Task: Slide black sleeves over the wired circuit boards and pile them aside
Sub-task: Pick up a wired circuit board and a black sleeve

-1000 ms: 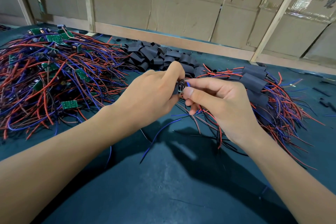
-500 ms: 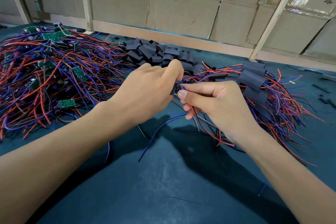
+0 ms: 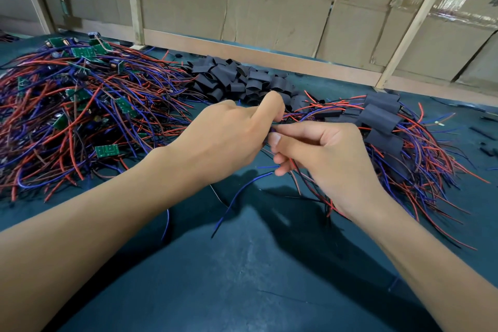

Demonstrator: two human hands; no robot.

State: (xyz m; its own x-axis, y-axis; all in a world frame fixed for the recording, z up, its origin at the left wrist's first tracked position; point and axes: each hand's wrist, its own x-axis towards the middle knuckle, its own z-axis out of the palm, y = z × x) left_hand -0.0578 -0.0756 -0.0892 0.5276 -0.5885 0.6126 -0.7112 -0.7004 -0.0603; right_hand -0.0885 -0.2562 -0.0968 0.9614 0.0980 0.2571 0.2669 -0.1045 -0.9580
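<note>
Dark teal tabletop (image 3: 242, 277) is lying under cardboard walls. Left hand (image 3: 223, 143) and right hand (image 3: 326, 153) are meeting mid-frame, both grips closing on one wired piece, mostly hidden; its wires (image 3: 242, 197) are trailing toward 6 o'clock. Bare boards (image 3: 80, 105) are piling at 9 o'clock, loose black sleeves (image 3: 237, 81) at 12, sleeved boards (image 3: 382, 121) at 3.

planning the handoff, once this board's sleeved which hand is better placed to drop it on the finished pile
Right, likely. The right hand already pinches the wires and sits beside the sleeved pile on its side. The left hand is nearer the bare boards.
</note>
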